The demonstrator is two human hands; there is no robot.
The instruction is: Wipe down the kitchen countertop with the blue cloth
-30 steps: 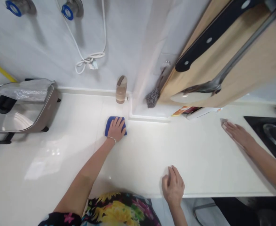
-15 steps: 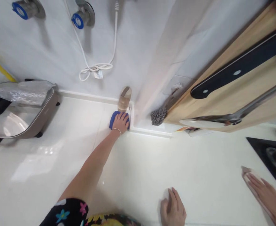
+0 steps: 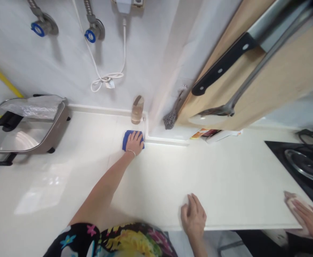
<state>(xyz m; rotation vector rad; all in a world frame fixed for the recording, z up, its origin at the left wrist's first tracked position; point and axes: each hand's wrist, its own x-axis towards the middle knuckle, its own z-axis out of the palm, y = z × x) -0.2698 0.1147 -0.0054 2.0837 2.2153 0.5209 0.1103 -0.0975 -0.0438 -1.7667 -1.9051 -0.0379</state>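
"Where's the blue cloth (image 3: 125, 141) in all this?"

"Flat on the worktop (image 3: 212, 178), folded into a pad, just beside the inner corner where the raised edge (image 3: 169, 142) turns. A small brownish container (image 3: 137, 113) (at least, that's what it looks like) stands behind it, near but apart."

"And the left hand (image 3: 134, 143)?"

"On top of the pad, palm down, fingers slightly spread. It presses the cloth rather than clutching it. The right hand (image 3: 194, 216) lies near the front edge, fingers loosely bent, a gap beside the thumb, and I can see nothing in it."

"If this is wiping, as I judge, how would you do it well?"

"Even pressure from palm and fingers, so the whole pad bears down. The fingertips can push the pad's edge into that corner, and strokes along the raised edge should overlap."

"Any snags?"

"The container could get knocked over; I'd shift it with the right hand first. The arm is at a long stretch too, so leaning in a little might spare the pressure from fading at the far end."
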